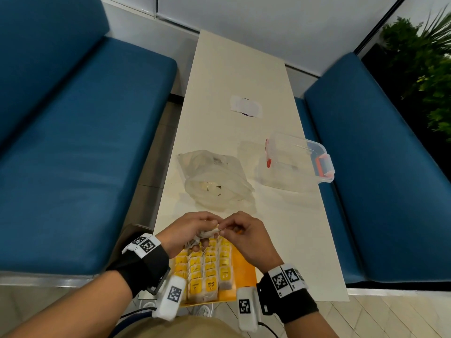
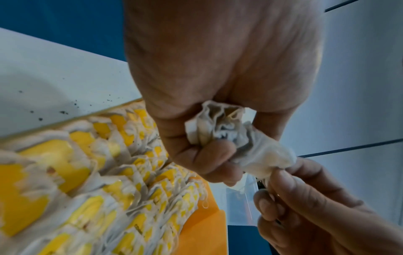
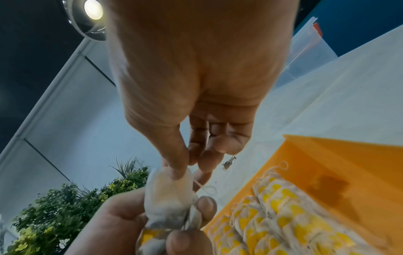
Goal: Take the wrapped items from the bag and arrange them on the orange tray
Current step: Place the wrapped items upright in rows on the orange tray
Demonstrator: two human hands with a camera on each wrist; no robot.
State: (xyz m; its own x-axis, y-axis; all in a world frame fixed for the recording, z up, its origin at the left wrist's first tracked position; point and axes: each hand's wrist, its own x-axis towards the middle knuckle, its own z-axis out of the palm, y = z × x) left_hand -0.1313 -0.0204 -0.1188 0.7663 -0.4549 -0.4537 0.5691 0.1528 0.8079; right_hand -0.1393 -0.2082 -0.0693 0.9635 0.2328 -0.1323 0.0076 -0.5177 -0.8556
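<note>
Above the orange tray point(image 1: 244, 272) my left hand point(image 1: 188, 232) grips a bunch of white wrapped tea bags point(image 2: 220, 127). My right hand point(image 1: 244, 234) pinches the end of one bag point(image 3: 169, 189) between thumb and fingers, right against the left hand. The tray point(image 2: 202, 229) point(image 3: 340, 165) holds several rows of wrapped tea bags with yellow tags point(image 1: 207, 269) point(image 2: 91, 172) point(image 3: 283, 215); its right part is bare. The crumpled clear plastic bag point(image 1: 214, 179) lies on the table beyond the hands, with something pale inside.
A clear plastic box with red clips point(image 1: 297, 159) point(image 3: 305, 46) stands at the table's right edge. A white paper point(image 1: 245, 106) lies farther back. Blue benches point(image 1: 73, 142) flank the narrow white table point(image 1: 288, 240). A plant point(image 1: 427, 57) is at far right.
</note>
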